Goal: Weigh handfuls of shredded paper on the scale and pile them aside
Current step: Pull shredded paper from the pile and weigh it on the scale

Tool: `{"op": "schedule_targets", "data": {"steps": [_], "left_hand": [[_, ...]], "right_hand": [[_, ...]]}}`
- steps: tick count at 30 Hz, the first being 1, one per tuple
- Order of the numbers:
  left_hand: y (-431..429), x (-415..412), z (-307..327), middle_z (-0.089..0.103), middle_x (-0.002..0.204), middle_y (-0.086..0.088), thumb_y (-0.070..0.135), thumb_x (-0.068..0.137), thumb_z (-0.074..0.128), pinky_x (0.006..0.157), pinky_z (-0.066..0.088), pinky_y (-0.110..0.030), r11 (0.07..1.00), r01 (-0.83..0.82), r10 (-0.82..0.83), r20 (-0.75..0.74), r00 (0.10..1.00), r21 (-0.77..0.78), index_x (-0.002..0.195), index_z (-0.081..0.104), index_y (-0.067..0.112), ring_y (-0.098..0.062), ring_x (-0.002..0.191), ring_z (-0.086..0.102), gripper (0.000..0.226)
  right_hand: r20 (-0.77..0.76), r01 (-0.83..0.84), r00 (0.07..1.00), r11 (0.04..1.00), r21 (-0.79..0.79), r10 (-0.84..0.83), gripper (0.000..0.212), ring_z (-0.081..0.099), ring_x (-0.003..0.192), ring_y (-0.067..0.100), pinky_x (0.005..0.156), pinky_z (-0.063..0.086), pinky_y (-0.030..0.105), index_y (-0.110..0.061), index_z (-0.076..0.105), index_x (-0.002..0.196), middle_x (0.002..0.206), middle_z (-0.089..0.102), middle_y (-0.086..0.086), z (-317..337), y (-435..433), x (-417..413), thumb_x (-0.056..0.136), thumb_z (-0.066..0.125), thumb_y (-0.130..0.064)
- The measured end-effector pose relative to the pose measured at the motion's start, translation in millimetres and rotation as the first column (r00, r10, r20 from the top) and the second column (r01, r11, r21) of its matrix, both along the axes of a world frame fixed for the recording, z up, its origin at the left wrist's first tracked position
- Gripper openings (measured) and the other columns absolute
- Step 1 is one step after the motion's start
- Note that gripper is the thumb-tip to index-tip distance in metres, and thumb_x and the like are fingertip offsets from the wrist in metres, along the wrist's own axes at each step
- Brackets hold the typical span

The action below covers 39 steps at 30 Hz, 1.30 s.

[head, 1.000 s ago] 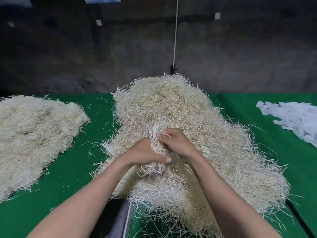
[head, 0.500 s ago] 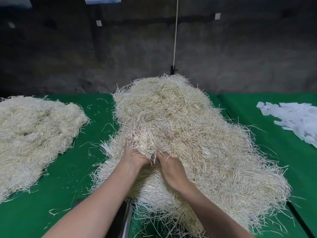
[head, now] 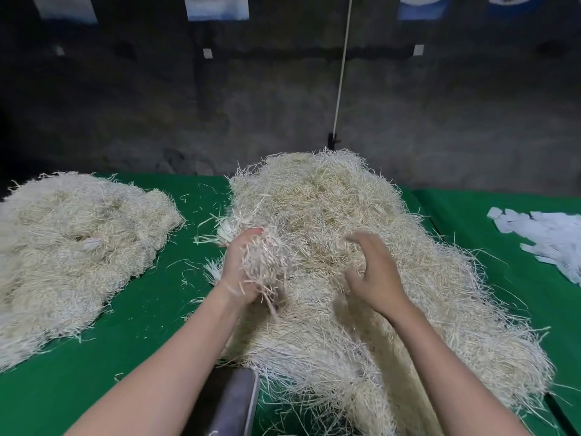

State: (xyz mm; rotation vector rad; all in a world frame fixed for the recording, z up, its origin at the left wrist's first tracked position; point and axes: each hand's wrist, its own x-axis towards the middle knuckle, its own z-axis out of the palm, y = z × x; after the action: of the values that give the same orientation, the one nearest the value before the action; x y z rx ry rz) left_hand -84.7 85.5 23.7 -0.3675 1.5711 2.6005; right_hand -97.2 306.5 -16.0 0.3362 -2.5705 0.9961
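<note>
Head view looks down on a green table with a big pile of shredded paper heaped in the middle. The left hand is raised palm-up over the pile's 9 o'clock edge, its fingers curled round a handful of pale shreds. Loose strands hang from the clump toward the wrist and stick out past the fingertips. The right hand hovers just above the pile, at 3 o'clock from the handful and apart from it. Its fingers are spread and loosely bent, holding nothing, and it is slightly blurred. A second pile of the same shreds lies at 9 o'clock on the table, well apart from the first, with stray strands scattered on the cloth between them. At 6 o'clock the grey metal scale shows partly under the left forearm, its far edge touching the big pile's fringe. At 3 o'clock white paper slips lie in a loose spread. A pale cord hangs at 12 o'clock against the dark wall.
</note>
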Motion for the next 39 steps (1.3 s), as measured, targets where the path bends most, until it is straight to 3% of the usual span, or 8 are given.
{"op": "schedule_targets", "data": {"steps": [5, 10, 15, 19, 22, 25, 32, 39], "left_hand": [[1.0, 31.4, -3.0, 0.067, 0.098, -0.005, 0.007, 0.099, 0.038, 0.063, 0.056, -0.021, 0.937, -0.008, -0.075, -0.225, 0.971, -0.35, 0.112, 0.055, 0.009, -0.01, 0.078, 0.067, 0.022], [-25.6, 65.2, -3.2, 0.053, 0.122, -0.033, 0.014, 0.093, 0.05, 0.106, 0.036, -0.043, 0.973, 0.066, -0.091, -0.104, 0.99, -0.222, 0.098, 0.063, 0.006, -0.039, 0.124, 0.045, 0.017], [-78.7, 83.3, -12.1, 0.059, 0.083, -0.012, 0.013, 0.077, 0.061, 0.061, 0.05, -0.02, 0.955, 0.296, -0.295, -0.063, 0.953, 0.014, 0.09, 0.056, -0.005, -0.009, 0.06, 0.063, 0.022], [-123.3, 89.2, -28.3, 0.058, 0.113, -0.024, 0.013, 0.084, 0.051, 0.095, 0.043, -0.045, 0.878, 0.259, -0.294, 0.028, 0.955, 0.403, 0.111, 0.052, -0.004, -0.032, 0.103, 0.056, 0.032], [-142.5, 92.4, -42.3, 0.055, 0.125, -0.013, 0.022, 0.088, 0.062, 0.092, 0.048, -0.039, 0.97, 0.217, -0.203, 0.131, 0.97, -0.105, 0.103, 0.059, 0.008, -0.018, 0.107, 0.055, 0.021], [-160.7, 94.3, -49.7, 0.066, 0.103, -0.013, 0.02, 0.078, 0.074, 0.071, 0.055, -0.029, 0.796, 0.021, 0.007, 0.043, 0.999, -0.606, 0.097, 0.063, 0.011, -0.012, 0.072, 0.06, 0.024], [-196.3, 97.8, -72.4, 0.024, 0.154, 0.003, 0.034, 0.083, 0.061, 0.094, 0.04, -0.055, 0.99, 0.138, -0.139, -0.084, 0.987, -0.013, 0.143, 0.029, 0.046, -0.023, 0.134, 0.032, 0.069], [-179.2, 117.0, -107.6, 0.055, 0.131, 0.009, 0.022, 0.094, 0.056, 0.107, 0.034, -0.037, 0.764, 0.241, -0.286, 0.021, 0.958, -0.598, 0.106, 0.058, 0.038, -0.016, 0.124, 0.048, 0.02]], "right_hand": [[0.15, -0.326, 0.85, 0.728, -0.603, 0.504, 0.115, 0.023, 0.136, 0.003, 0.105, 0.03, 0.032, -0.055, 0.009, 0.142, 0.154, 0.009, -0.022, 42.7, -85.2, 51.0, 0.048, 0.073, -0.073], [0.352, 0.008, 0.643, 0.454, -0.891, 0.68, 0.089, 0.071, 0.083, 0.028, 0.067, 0.057, 0.036, -0.005, 0.039, 0.12, 0.105, 0.062, 0.022, 13.1, -138.7, 58.4, 0.048, 0.09, -0.016], [0.605, 0.174, 0.634, 0.673, -0.719, 0.482, 0.098, 0.056, 0.115, 0.04, 0.09, 0.052, 0.046, -0.019, 0.027, 0.136, 0.128, 0.049, 0.028, -2.2, -167.6, 53.0, 0.057, 0.081, -0.001], [0.69, 0.104, 0.603, 0.818, -0.566, 0.401, 0.096, 0.047, 0.125, 0.035, 0.104, 0.041, 0.047, 0.0, 0.028, 0.143, 0.14, 0.043, 0.024, -8.2, -183.7, 60.5, 0.062, 0.081, -0.005], [0.729, 0.062, 0.614, 0.901, -0.429, 0.304, 0.088, 0.065, 0.09, 0.011, 0.072, 0.056, 0.026, -0.011, 0.028, 0.145, 0.133, 0.05, 0.015, -8.3, -195.9, 71.8, 0.071, 0.076, -0.004], [0.661, 0.068, 0.716, 0.92, -0.387, 0.225, 0.088, 0.05, 0.039, 0.0, 0.037, 0.039, 0.015, -0.024, 0.023, 0.147, 0.146, 0.036, 0.014, -4.4, -203.1, 79.7, 0.077, 0.067, 0.007], [0.551, 0.035, 0.821, 0.949, -0.314, 0.152, 0.085, 0.06, 0.079, 0.01, 0.059, 0.051, 0.018, -0.025, 0.026, 0.142, 0.144, 0.031, 0.009, -25.2, -225.2, 111.1, 0.074, 0.07, 0.001], [0.471, 0.023, 0.882, 0.999, -0.035, -0.003, 0.058, 0.056, 0.1, 0.017, 0.089, 0.047, 0.039, -0.021, 0.05, 0.118, 0.102, 0.057, -0.008, -69.8, -228.0, 137.3, 0.069, 0.08, -0.023]]}}
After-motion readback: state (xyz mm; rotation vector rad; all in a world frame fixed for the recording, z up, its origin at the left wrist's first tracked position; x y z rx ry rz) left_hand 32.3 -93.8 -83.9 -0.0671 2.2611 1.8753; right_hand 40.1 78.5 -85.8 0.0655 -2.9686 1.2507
